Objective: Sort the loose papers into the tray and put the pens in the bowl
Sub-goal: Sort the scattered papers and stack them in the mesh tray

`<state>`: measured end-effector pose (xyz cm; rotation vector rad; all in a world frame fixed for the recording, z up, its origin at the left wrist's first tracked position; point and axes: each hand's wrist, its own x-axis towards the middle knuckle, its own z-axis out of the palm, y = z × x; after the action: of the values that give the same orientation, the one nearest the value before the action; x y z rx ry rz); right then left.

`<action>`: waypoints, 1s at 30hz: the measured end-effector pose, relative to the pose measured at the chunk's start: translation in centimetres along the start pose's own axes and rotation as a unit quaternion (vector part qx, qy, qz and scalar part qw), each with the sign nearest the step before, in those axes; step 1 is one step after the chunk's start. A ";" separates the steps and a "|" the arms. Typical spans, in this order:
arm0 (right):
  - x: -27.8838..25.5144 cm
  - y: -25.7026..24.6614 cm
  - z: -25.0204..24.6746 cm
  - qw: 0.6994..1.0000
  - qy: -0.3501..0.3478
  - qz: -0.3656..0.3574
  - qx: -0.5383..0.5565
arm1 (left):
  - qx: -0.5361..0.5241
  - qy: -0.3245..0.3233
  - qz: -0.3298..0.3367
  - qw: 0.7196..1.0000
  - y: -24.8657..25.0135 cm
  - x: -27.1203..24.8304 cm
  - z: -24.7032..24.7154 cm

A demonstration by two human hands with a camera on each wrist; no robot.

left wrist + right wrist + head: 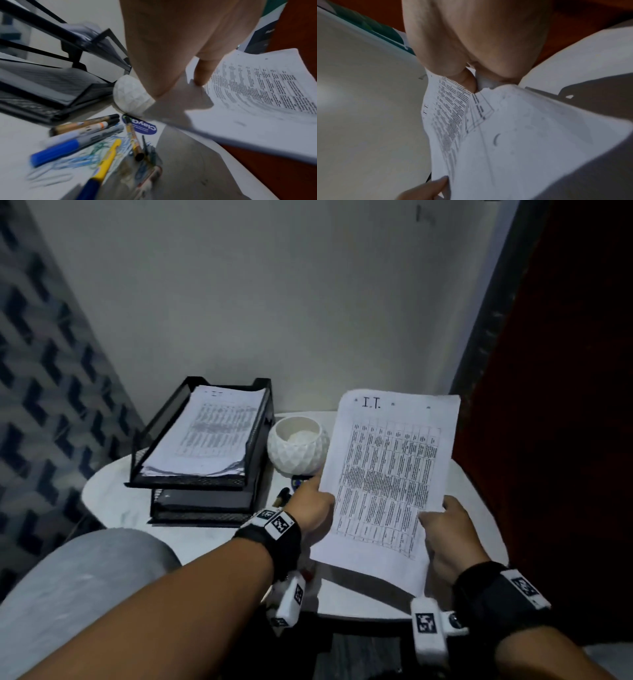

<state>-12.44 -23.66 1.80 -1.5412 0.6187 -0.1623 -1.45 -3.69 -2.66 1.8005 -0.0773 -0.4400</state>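
Above the white bench [113, 498], in the head view, both hands hold a printed paper [387, 474] headed "I.T." over the bench's right side. The left hand [313, 506] pinches its left edge and the right hand [448, 532] grips its lower right edge with the thumb on top. A black mesh tray [255, 436] stands at the back left, its upper tier carrying a stack of papers [212, 436] with the same printed table. A white faceted bowl [297, 445] sits just right of the tray, between it and the held paper. Only a dark pen tip shows beside the left wrist.

In the left wrist view, the left hand [181, 44] has a fingertip and thumb closed on the paper's [257, 102] edge. Below it, pens [82, 132] lie loose on the bench [15, 138] in front of the tray [56, 37]: markers with black, blue and orange parts, and a yellow one. Coloured paper clips [96, 155] are scattered among them, and a blue round sticker [142, 126] lies by the bowl [130, 96].

In the right wrist view, the right hand [471, 40] clamps the paper [513, 142] between thumb and fingers, the sheet curving downward. The left hand's fingertip [436, 185] touches the paper's far edge at the bottom.
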 end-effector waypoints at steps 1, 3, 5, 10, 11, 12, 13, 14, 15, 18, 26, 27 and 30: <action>-0.5 0.1 0.5 1.000 -0.029 0.009 0.006 | 0.032 0.004 -0.025 0.999 -0.8 -0.2 -1.0; -1.2 0.6 1.6 0.996 -0.082 0.026 0.008 | 0.073 0.020 -0.058 0.995 -3.0 -0.2 -3.2; -1.8 1.3 2.9 0.991 -0.125 0.048 0.009 | 0.104 0.036 -0.071 0.991 -3.8 -1.1 -5.1; -3.3 2.8 4.2 0.975 -0.183 0.120 -0.041 | 0.323 0.048 -0.139 0.935 -5.7 -3.6 -10.4; -3.1 3.4 3.9 0.973 -0.183 0.130 -0.048 | 0.332 0.052 -0.156 0.929 -6.2 -3.5 -11.4; -3.0 3.6 3.4 0.972 -0.182 0.139 -0.055 | 0.332 0.062 -0.159 0.928 -6.8 -3.6 -12.2; -2.7 4.0 2.9 0.972 -0.175 0.145 -0.055 | 0.334 0.066 -0.162 0.926 -7.1 -3.8 -12.8; -2.7 4.1 2.3 0.973 -0.166 0.148 -0.053 | 0.317 0.072 -0.165 0.931 -7.4 -3.9 -13.3; -2.5 4.4 1.8 0.976 -0.151 0.151 -0.049 | 0.303 0.061 -0.167 0.936 -7.8 -4.0 -13.6; -1.8 5.4 0.3 0.983 -0.096 0.156 -0.029 | 0.250 0.049 -0.193 0.948 -9.0 -4.1 -13.9; 0.2 8.6 -0.8 0.986 -0.026 0.112 -0.124 | 0.315 0.121 -0.189 0.922 -9.9 -3.7 -18.1; 0.5 9.1 -0.9 0.982 -0.030 0.092 -0.163 | 0.324 0.126 -0.211 0.914 -10.1 -3.4 -19.0; 1.1 9.9 -1.0 0.966 -0.055 0.081 -0.240 | 0.297 0.145 -0.243 0.912 -11.2 -2.2 -21.8</action>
<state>-14.78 -24.55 -7.87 -1.9390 0.7253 0.2127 1.83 20.07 -8.15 2.4793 0.5078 -0.5270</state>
